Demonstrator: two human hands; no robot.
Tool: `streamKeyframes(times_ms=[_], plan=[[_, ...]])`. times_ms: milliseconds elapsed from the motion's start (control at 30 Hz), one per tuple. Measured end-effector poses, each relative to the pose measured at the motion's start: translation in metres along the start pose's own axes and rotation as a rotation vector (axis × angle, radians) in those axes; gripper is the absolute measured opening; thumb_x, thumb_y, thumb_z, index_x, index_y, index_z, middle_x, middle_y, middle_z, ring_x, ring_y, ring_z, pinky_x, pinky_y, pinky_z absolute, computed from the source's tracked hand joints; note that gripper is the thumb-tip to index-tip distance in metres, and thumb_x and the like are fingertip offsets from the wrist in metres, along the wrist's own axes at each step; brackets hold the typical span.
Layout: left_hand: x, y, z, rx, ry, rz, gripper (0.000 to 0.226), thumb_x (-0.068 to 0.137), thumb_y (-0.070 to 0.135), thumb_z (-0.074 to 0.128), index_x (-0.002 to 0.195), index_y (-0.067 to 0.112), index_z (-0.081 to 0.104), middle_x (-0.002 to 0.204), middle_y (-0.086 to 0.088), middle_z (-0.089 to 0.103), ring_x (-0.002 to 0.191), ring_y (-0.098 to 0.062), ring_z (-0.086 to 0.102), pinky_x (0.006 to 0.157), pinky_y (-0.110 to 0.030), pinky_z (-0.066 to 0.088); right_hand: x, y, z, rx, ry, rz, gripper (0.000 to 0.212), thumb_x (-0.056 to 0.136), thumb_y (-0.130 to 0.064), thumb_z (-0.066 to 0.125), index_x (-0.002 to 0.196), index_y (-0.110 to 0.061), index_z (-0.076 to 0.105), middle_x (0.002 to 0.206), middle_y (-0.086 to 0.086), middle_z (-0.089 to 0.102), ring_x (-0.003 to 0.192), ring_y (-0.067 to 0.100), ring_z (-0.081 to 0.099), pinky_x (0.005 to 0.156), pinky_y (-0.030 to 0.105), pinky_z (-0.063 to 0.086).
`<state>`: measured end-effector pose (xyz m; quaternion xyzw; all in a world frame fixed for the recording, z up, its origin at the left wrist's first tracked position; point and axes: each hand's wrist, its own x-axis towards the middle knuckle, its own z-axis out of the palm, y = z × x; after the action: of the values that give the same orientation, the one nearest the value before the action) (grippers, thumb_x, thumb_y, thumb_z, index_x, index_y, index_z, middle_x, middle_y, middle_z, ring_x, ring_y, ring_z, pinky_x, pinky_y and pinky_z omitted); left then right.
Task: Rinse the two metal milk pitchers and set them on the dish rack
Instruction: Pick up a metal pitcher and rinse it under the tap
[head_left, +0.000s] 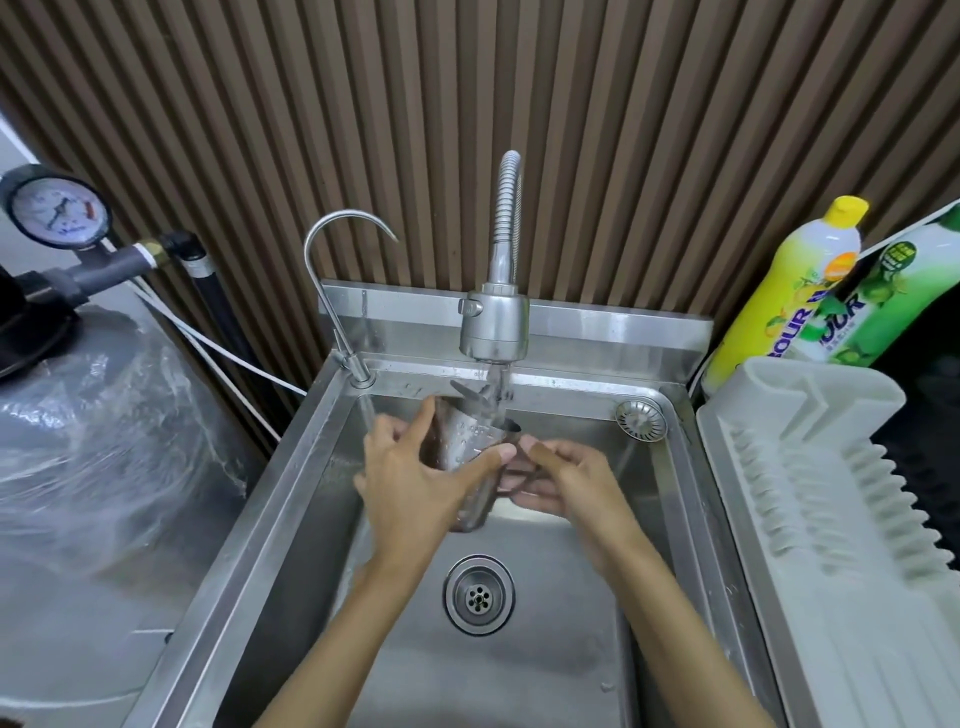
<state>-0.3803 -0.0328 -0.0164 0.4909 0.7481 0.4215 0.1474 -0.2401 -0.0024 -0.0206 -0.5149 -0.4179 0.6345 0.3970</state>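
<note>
While water runs from the faucet (494, 325), left hand (410, 467) is wrapped round the metal pitcher (470, 447), tilted, near the sink (561, 649) back edge. Right hand (563, 480) grips its handle. Dish rack (810, 499) sits beside the sink's right edge.

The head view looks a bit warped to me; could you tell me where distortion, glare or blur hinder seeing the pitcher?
Head view: wide-angle bend bows the sink edges and wall slats; glare streaks the sink's steel; running water and motion smear the pitcher between the left hand and right hand; the dish rack stays sharp.
</note>
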Motion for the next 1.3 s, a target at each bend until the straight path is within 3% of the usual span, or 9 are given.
streamKeyframes(times_ms=[233, 367, 500, 633, 733, 833, 933, 1067, 1300], plan=[[-0.001, -0.001, 0.030, -0.400, -0.266, -0.128, 0.067, 0.055, 0.047, 0.083, 0.114, 0.020, 0.063, 0.107, -0.001, 0.068, 0.098, -0.012, 0.066, 0.088, -0.023, 0.051, -0.003, -0.025, -0.011, -0.557, 0.338, -0.347, 0.016, 0.079, -0.028, 0.065, 0.073, -0.013, 0.061, 0.077, 0.003, 0.071, 0.076, 0.021, 0.066, 0.077, 0.037, 0.051], [0.011, -0.003, 0.022, -0.543, -0.201, 0.036, 0.081, 0.053, 0.024, 0.084, 0.127, 0.026, 0.052, 0.124, 0.007, 0.060, 0.116, -0.006, 0.056, 0.102, -0.025, 0.043, -0.003, -0.006, 0.010, -0.098, 0.182, -0.375, 0.013, 0.087, -0.010, 0.057, 0.075, -0.012, 0.053, 0.102, -0.010, 0.067, 0.091, -0.008, 0.063, 0.086, 0.012, 0.046], [0.010, 0.004, 0.004, -0.252, -0.057, 0.188, 0.086, 0.053, 0.036, 0.084, 0.131, 0.033, 0.047, 0.107, 0.014, 0.044, 0.103, -0.005, 0.041, 0.096, -0.012, 0.035, 0.004, 0.006, 0.013, 0.300, -0.072, -0.101, 0.013, 0.091, -0.010, 0.051, 0.078, -0.008, 0.051, 0.091, 0.013, 0.065, 0.090, 0.019, 0.065, 0.099, 0.034, 0.048], [0.000, 0.003, 0.010, -0.136, -0.030, -0.025, 0.093, 0.039, 0.076, 0.059, 0.117, 0.024, 0.063, 0.090, 0.001, 0.046, 0.094, -0.017, 0.051, 0.088, -0.030, 0.044, 0.005, -0.008, -0.003, -0.015, -0.003, 0.012, 0.013, 0.087, -0.021, 0.059, 0.083, -0.009, 0.062, 0.078, 0.012, 0.070, 0.067, 0.020, 0.070, 0.067, 0.028, 0.059], [-0.005, -0.002, 0.024, -0.350, -0.190, -0.172, 0.062, 0.042, 0.071, 0.065, 0.092, 0.033, 0.068, 0.089, -0.001, 0.063, 0.087, -0.015, 0.066, 0.088, -0.032, 0.053, 0.005, -0.021, -0.011, -0.329, 0.229, -0.101, 0.023, 0.069, -0.041, 0.065, 0.064, -0.019, 0.060, 0.076, 0.011, 0.070, 0.075, 0.033, 0.067, 0.076, 0.046, 0.057], [-0.004, -0.005, 0.037, -0.556, -0.270, -0.196, 0.054, 0.053, 0.044, 0.082, 0.103, 0.030, 0.066, 0.105, -0.001, 0.072, 0.100, -0.012, 0.068, 0.096, -0.034, 0.051, 0.007, -0.025, -0.005, -0.524, 0.310, -0.317, 0.017, 0.077, -0.028, 0.064, 0.063, -0.023, 0.054, 0.080, 0.005, 0.070, 0.082, 0.027, 0.065, 0.080, 0.040, 0.051], [0.003, -0.002, 0.034, -0.650, -0.174, -0.117, 0.066, 0.060, 0.013, 0.084, 0.114, 0.039, 0.056, 0.119, 0.007, 0.063, 0.115, -0.009, 0.059, 0.104, -0.030, 0.043, 0.008, -0.019, 0.006, -0.140, 0.189, -0.340, 0.020, 0.086, -0.008, 0.057, 0.069, -0.018, 0.052, 0.099, -0.005, 0.069, 0.095, 0.010, 0.064, 0.083, 0.016, 0.048], [0.009, 0.004, 0.015, -0.445, -0.110, 0.070, 0.084, 0.062, 0.005, 0.080, 0.134, 0.030, 0.045, 0.127, 0.007, 0.047, 0.121, -0.009, 0.049, 0.106, -0.030, 0.041, 0.014, 0.007, 0.015, 0.335, -0.065, -0.113, 0.020, 0.091, -0.013, 0.052, 0.071, -0.012, 0.047, 0.098, 0.012, 0.065, 0.099, 0.023, 0.064, 0.099, 0.036, 0.047], [-0.010, -0.002, 0.022, -0.312, -0.147, -0.158, 0.074, 0.042, 0.070, 0.069, 0.106, 0.034, 0.063, 0.095, 0.000, 0.063, 0.088, -0.011, 0.062, 0.085, -0.026, 0.050, 0.009, -0.023, -0.013, -0.259, 0.081, -0.049, 0.018, 0.085, -0.022, 0.061, 0.071, -0.013, 0.056, 0.072, 0.011, 0.064, 0.069, 0.027, 0.064, 0.069, 0.041, 0.059]])
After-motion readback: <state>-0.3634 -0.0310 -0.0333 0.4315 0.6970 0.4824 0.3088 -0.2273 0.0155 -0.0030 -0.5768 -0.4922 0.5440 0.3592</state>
